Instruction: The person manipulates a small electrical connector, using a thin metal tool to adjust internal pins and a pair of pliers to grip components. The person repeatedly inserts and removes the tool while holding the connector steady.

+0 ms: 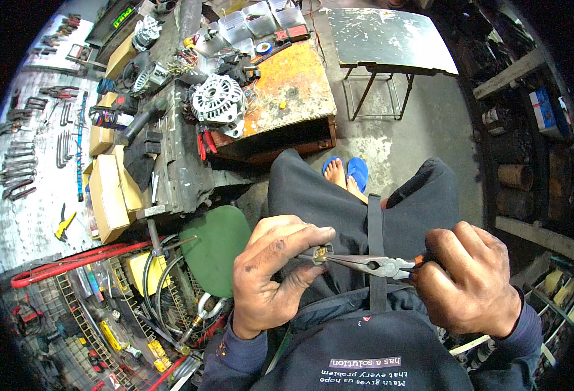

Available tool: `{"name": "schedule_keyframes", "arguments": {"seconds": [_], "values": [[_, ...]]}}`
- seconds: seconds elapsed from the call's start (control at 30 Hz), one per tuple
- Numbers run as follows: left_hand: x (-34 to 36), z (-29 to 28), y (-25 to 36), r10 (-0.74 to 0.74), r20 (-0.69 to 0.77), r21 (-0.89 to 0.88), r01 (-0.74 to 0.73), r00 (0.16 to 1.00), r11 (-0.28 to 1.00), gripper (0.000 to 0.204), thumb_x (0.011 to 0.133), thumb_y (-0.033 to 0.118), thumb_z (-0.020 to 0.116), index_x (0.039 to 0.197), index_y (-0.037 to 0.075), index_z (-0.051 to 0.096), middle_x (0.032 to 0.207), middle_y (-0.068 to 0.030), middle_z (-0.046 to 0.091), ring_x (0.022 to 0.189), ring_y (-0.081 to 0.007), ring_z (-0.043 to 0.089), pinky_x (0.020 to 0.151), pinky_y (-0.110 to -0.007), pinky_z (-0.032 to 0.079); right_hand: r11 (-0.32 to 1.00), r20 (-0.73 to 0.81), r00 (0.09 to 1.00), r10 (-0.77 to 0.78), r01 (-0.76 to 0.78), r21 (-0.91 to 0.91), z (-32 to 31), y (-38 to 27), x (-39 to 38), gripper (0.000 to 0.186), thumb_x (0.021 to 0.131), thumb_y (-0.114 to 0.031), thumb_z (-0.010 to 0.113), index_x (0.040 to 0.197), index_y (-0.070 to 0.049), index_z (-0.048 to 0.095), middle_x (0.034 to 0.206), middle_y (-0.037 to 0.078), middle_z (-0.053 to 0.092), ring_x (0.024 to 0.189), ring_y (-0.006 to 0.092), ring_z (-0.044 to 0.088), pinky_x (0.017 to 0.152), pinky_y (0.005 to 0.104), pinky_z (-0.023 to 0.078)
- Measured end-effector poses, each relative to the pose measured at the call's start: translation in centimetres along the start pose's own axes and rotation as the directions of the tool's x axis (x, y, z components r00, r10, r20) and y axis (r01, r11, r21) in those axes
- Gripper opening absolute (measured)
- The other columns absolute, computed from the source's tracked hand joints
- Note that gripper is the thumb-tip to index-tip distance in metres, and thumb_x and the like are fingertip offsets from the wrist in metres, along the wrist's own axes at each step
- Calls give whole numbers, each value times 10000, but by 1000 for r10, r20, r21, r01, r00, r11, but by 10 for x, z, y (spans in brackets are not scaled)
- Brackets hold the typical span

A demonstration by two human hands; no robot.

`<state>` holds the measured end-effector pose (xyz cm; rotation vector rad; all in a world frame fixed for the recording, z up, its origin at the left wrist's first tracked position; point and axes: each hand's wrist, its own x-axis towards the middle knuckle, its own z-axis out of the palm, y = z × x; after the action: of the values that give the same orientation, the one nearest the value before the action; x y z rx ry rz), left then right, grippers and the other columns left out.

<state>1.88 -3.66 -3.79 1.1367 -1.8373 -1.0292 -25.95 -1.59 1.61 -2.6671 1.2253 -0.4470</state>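
Dark shirt front: yours, with pale lettering, on the near side of the pliers. Pliers: one pair, long-nosed, grey metal, a touch of orange at the handles; long axis crosswise, nose to your left. Right hand: yours, curled tight around the handles, at the pliers' right end. Left hand: yours, thumb and fingers pinching a small piece at the pliers' left end. Position of small piece: in line with the pliers' nose, nearer your left hand, well apart from your right; whether the tips grip it or only meet it, you cannot tell. Appearance: stubby, dark grey outside, brass-coloured at the end facing the pliers. Alternator: one, silver, slotted, well beyond the pliers and leftward.
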Motion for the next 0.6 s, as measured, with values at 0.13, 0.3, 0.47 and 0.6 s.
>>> {"name": "schedule_keyframes", "arguments": {"seconds": [0.13, 0.3, 0.47, 0.6], "values": [[-4, 0, -5, -56, -17, -71, 55, 998, 996, 351, 849, 145, 826, 1175, 39, 748, 1053, -114, 745, 1024, -294, 664, 947, -400, 508, 997, -27, 998, 63, -62, 55, 3, -2, -8, 222, 633, -153, 737, 768, -55, 591, 939, 136, 649, 745, 241, 589, 602, 364, 457], [-6, 0, -1, -200, 56, -184, 207, 978, 961, 469, 910, 351, 796, 1183, -14, 686, 1083, -120, 674, 1008, -209, 637, 905, -342, 498, 975, -45, 988, 148, -139, 172, 26, -3, -20, 265, 665, -147, 721, 846, -2, 592, 1065, 204, 649, 901, 337, 658, 740, 435, 497], [-6, 0, -2, -197, 70, -311, 209, 978, 927, 316, 910, 256, 781, 1091, 7, 712, 1021, -118, 713, 944, -230, 649, 888, -330, 490, 981, -41, 990, 136, -129, 141, 27, -5, -21, 267, 660, -144, 725, 861, 4, 630, 1112, 215, 660, 953, 345, 667, 809, 460, 522], [4, 1, 4, -237, 153, -213, 266, 959, 940, 272, 890, 275, 803, 922, 9, 755, 871, -86, 733, 873, -180, 655, 829, -315, 489, 997, -87, 994, 69, -73, -37, 29, -4, -24, 299, 632, -151, 734, 872, 24, 704, 1185, 219, 668, 1010, 356, 665, 872, 514, 521]]}}
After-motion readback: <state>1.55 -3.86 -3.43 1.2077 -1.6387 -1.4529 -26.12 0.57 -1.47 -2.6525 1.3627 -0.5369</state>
